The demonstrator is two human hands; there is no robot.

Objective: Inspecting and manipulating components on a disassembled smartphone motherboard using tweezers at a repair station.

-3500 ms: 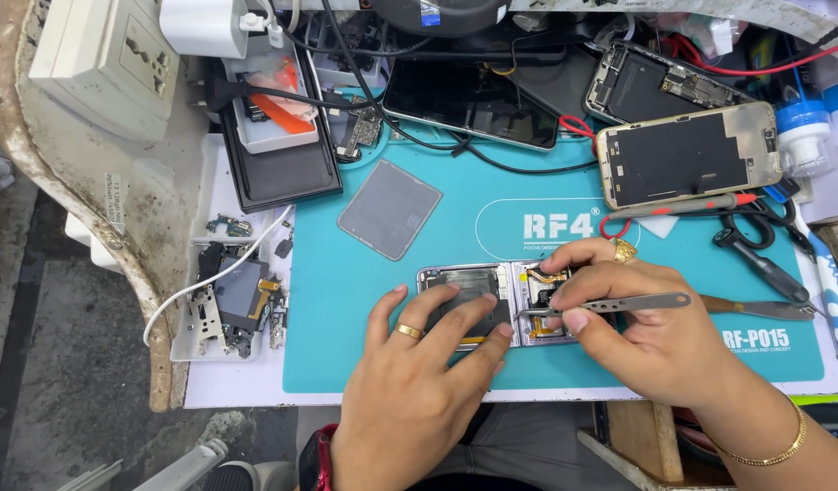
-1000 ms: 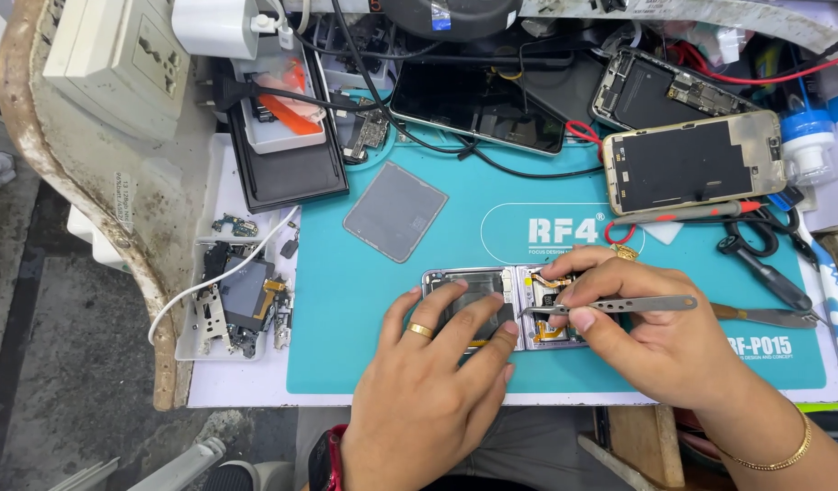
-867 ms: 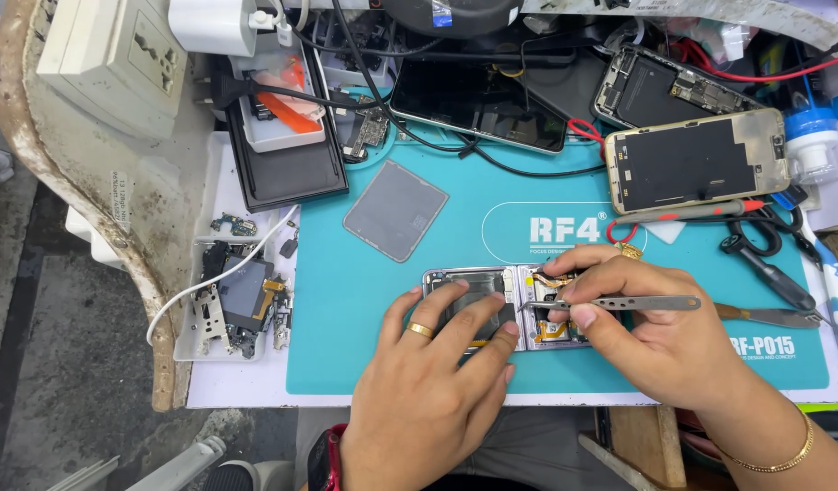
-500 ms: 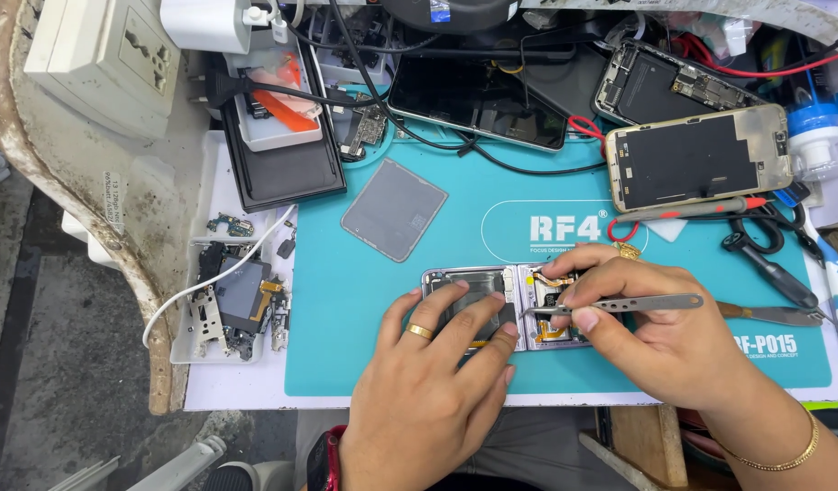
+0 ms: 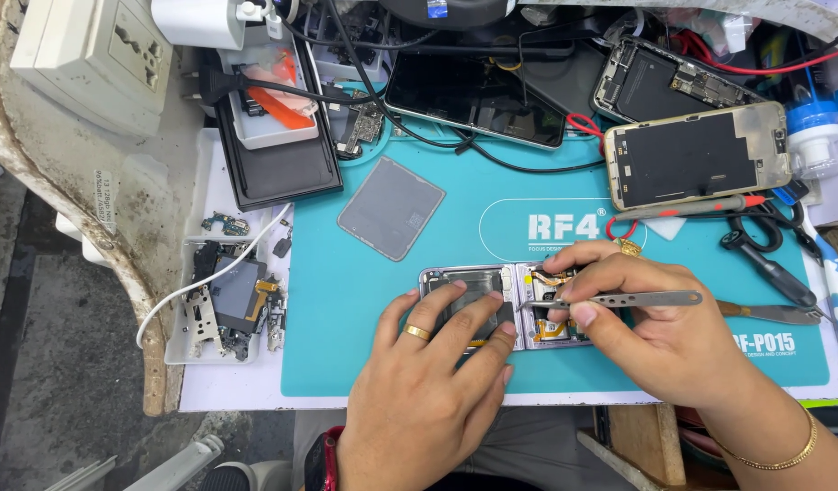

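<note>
Head view. An opened folding phone (image 5: pixel 514 305) is laid flat on the teal work mat (image 5: pixel 364 300), near the middle of the mat's near edge. The left half of it is pinned down by the left hand (image 5: pixel 433 382), fingers spread and pressing flat, nothing enclosed. Metal tweezers (image 5: pixel 619 299) are pinched between thumb and fingers of the right hand (image 5: pixel 660 332), which is closed on them; the tips are pointed left into the right half of the phone, beside the hinge, where orange flex cables are seen. Whether anything is caught between the tips cannot be told.

Step judged: fine work on a connector or flex inside the open body. The next move is judged to call for a steady, small tip motion while the body is held still.

Further right, scissors (image 5: pixel 764 250) and a flat metal pry tool (image 5: pixel 773 314) are lying on the mat. At the far right, a bare phone frame (image 5: pixel 696 164) is seen; a grey square panel (image 5: pixel 392 207) lies far left of the phone. A white parts tray (image 5: pixel 224 300) sits off the mat's left edge.
</note>
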